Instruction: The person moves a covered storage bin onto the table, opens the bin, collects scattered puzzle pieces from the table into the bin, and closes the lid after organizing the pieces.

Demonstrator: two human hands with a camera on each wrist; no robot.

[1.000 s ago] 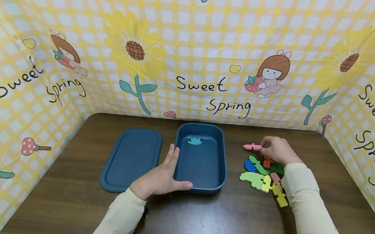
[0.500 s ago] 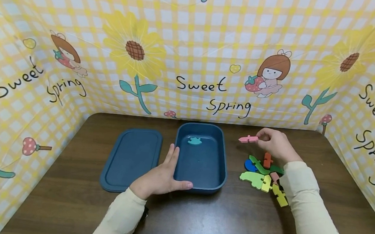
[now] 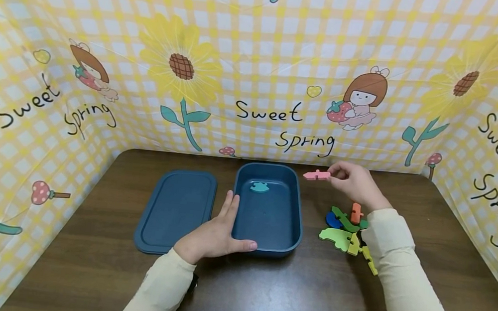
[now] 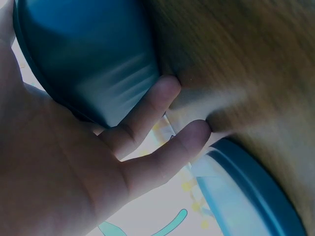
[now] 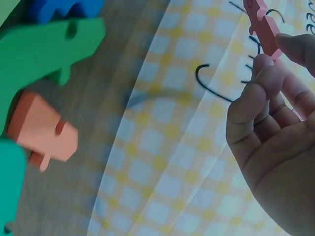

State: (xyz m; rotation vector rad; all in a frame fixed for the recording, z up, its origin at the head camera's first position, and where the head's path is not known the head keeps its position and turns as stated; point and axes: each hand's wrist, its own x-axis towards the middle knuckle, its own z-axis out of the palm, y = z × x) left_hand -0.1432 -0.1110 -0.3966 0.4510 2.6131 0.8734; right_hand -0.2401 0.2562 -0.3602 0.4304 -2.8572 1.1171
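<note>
A pink puzzle piece point(image 3: 316, 175) with a pointed end is pinched between the thumb and fingertips of my right hand point(image 3: 354, 183), in the air just right of the box's far end. The right wrist view shows the same pink piece point(image 5: 266, 34) above the curled fingers. My left hand point(image 3: 214, 238) rests against the near left corner of a dark blue box point(image 3: 299, 225), its fingers straight along the left side and its thumb at the front rim. Inside the box, toward the far end, lies a teal puzzle piece point(image 3: 259, 187).
Right of the box lies a loose pile: an orange piece point(image 3: 356, 214), a green piece point(image 3: 345, 220), a blue piece point(image 3: 334, 220), a light green piece point(image 3: 333, 237) and yellow pieces point(image 3: 354, 244). The dark blue lid point(image 3: 176, 213) lies left. A checked cloth point(image 3: 275, 68) surrounds the table.
My right hand has lifted the pink piece from beside the pile and carried it left and away from me, toward the box. My left hand stays at the box.
</note>
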